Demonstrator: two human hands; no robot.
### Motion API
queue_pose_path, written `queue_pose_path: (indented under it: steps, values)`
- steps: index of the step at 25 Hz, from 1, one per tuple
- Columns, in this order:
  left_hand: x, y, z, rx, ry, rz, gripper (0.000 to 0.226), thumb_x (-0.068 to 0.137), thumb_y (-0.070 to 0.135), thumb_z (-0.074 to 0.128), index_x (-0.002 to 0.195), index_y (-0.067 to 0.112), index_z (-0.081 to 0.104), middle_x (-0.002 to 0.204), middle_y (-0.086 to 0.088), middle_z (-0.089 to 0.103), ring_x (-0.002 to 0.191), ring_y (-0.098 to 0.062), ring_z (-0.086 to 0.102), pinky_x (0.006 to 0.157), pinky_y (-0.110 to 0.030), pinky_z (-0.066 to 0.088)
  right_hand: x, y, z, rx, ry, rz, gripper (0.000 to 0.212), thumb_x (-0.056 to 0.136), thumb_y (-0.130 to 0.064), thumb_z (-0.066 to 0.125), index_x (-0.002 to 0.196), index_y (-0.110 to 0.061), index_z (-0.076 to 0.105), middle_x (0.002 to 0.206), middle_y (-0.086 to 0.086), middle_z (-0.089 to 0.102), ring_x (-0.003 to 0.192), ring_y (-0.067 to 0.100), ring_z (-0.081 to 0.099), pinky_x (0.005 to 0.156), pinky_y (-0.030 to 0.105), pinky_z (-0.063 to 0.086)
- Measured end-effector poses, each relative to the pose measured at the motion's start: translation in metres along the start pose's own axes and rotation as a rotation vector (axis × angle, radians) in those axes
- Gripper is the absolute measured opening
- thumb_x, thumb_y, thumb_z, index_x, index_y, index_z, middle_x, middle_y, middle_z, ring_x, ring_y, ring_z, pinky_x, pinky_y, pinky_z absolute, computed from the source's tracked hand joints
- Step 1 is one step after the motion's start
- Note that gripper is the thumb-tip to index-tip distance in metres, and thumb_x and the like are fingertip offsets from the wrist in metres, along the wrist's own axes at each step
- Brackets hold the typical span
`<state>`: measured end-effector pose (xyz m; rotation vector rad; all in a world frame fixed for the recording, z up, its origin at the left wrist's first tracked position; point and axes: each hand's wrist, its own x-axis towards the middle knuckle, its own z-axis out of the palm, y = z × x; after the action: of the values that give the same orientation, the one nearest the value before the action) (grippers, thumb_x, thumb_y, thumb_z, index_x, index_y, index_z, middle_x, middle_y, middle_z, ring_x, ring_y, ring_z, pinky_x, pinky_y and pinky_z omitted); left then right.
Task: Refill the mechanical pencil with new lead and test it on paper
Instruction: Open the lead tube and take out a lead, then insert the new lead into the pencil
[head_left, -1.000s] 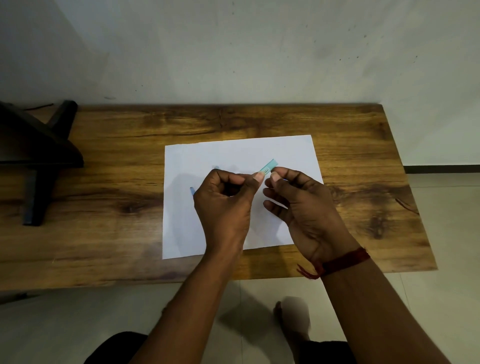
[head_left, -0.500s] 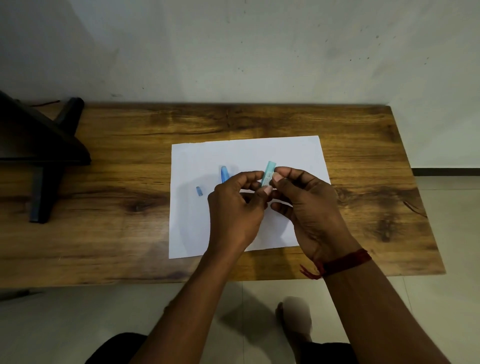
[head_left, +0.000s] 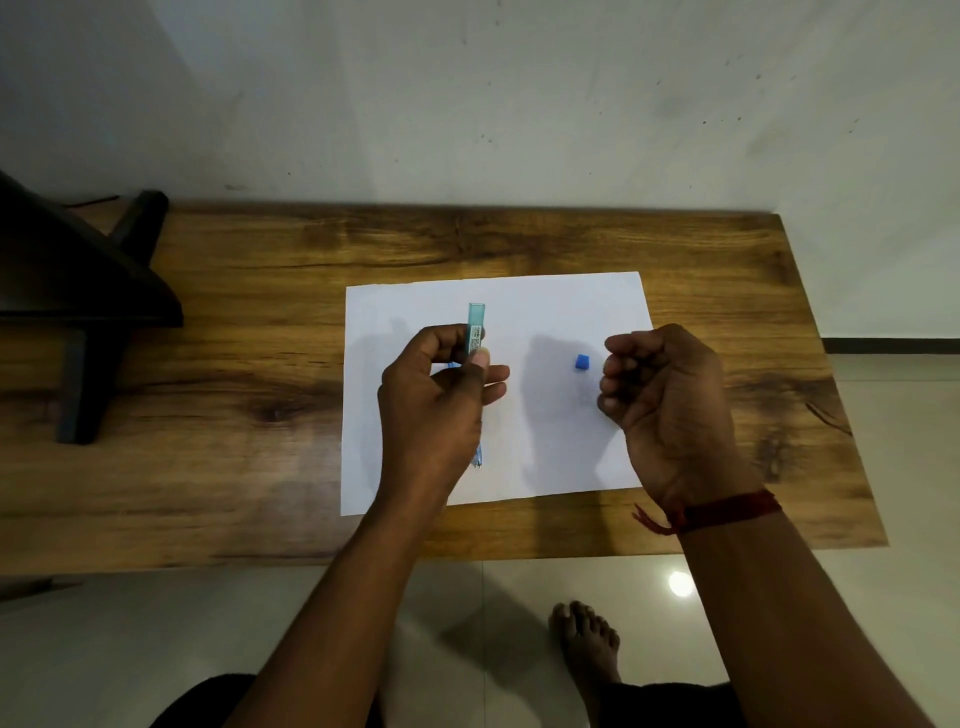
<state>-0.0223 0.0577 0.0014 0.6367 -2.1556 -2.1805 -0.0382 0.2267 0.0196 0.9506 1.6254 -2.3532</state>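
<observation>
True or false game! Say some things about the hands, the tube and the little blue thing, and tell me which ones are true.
1. The left hand holds the teal tube. True.
2. The small blue cap lies on the white paper. True.
3. The right hand pinches the cap. False: the cap lies apart from it.
4. The paper lies on the floor. False: it lies on the wooden table.
5. The red thread is on the left wrist. False: the right wrist.

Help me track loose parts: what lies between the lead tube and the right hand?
A small blue cap lies on the white paper between the lead tube and the right hand, touching neither, as the head view shows.
</observation>
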Motion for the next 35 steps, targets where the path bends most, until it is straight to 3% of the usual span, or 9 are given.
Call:
queue_pose_path:
  steps: [6,11,14,16,18,23,28,32,35]
  values:
    - [0.002,0.0,-0.009,0.019,-0.004,0.013,0.016,0.09,0.015,0.061,0.105,0.018,0.063,0.099,0.006,0.067,0.079,-0.012,0.072,0.072,-0.028,0.06,0.004,0.011,0.008,-0.712,0.216,-0.291,0.02,0.083,-0.026,0.069,0.064,-0.03,0.067,0.068,-0.018,0.063,0.067,0.005,0.06,0.059,0.02,0.044]
    - [0.008,0.0,-0.018,-0.003,0.069,0.015,0.014,0.088,0.015,0.063,0.102,0.017,0.064,0.1,0.003,0.069,0.08,-0.012,0.072,0.069,-0.028,0.06,0.0,0.022,0.02,-0.631,0.03,-0.265,0.02,0.087,-0.006,0.059,0.09,-0.02,0.072,0.083,0.0,0.072,0.072,0.01,0.069,0.057,0.018,0.052]
    - [0.012,0.001,-0.024,-0.071,0.132,-0.004,0.013,0.088,0.013,0.064,0.094,0.024,0.065,0.099,0.003,0.069,0.08,-0.014,0.073,0.066,-0.026,0.06,-0.007,0.034,0.043,-0.732,-0.055,-0.307,0.029,0.088,0.005,0.058,0.103,-0.018,0.069,0.1,0.0,0.072,0.086,0.01,0.071,0.077,0.025,0.059]
    - [0.013,0.002,-0.028,-0.101,0.155,-0.009,0.017,0.088,0.012,0.065,0.091,0.028,0.064,0.098,0.004,0.069,0.079,-0.015,0.073,0.066,-0.026,0.06,-0.013,0.041,0.056,-0.911,-0.025,-0.479,0.035,0.087,0.003,0.061,0.116,-0.015,0.065,0.112,0.002,0.07,0.099,0.012,0.068,0.092,0.023,0.049]
    - [0.014,0.002,-0.031,-0.102,0.167,-0.004,0.019,0.088,0.012,0.065,0.089,0.031,0.064,0.097,0.006,0.068,0.079,-0.014,0.073,0.066,-0.026,0.06,-0.017,0.049,0.066,-1.037,-0.02,-0.614,0.05,0.084,0.002,0.065,0.129,-0.016,0.056,0.124,0.006,0.066,0.108,0.019,0.065,0.094,0.023,0.043]
    - [0.016,0.001,-0.036,-0.12,0.179,0.008,0.018,0.088,0.011,0.065,0.092,0.029,0.064,0.097,0.007,0.068,0.077,-0.013,0.073,0.063,-0.022,0.058,-0.02,0.072,0.074,-1.279,-0.038,-0.645,0.099,0.077,0.006,0.07,0.152,-0.022,0.012,0.142,0.015,0.05,0.121,0.038,0.056,0.102,0.05,0.042]
    - [0.015,0.001,-0.041,-0.129,0.177,0.011,0.017,0.088,0.011,0.065,0.097,0.026,0.064,0.095,0.008,0.069,0.077,-0.012,0.073,0.063,-0.021,0.057,-0.024,0.08,0.073,-1.143,-0.011,-0.673,0.099,0.087,-0.006,0.061,0.132,-0.047,-0.018,0.143,0.016,0.049,0.109,0.043,0.062,0.086,0.046,0.054]
    - [0.016,0.001,-0.045,-0.133,0.177,0.01,0.018,0.087,0.011,0.066,0.097,0.027,0.064,0.096,0.009,0.069,0.077,-0.013,0.073,0.064,-0.023,0.058,-0.024,0.083,0.074,-1.114,0.022,-0.634,0.088,0.092,-0.012,0.058,0.137,-0.043,-0.011,0.145,0.012,0.048,0.095,0.027,0.068,0.084,0.035,0.054]
    - [0.016,0.0,-0.046,-0.136,0.167,-0.003,0.017,0.087,0.011,0.066,0.099,0.024,0.065,0.097,0.006,0.069,0.078,-0.014,0.073,0.066,-0.025,0.059,-0.021,0.075,0.072,-1.025,0.087,-0.648,0.077,0.092,-0.009,0.06,0.15,-0.028,0.014,0.133,0.01,0.059,0.093,0.012,0.065,0.082,0.022,0.045]
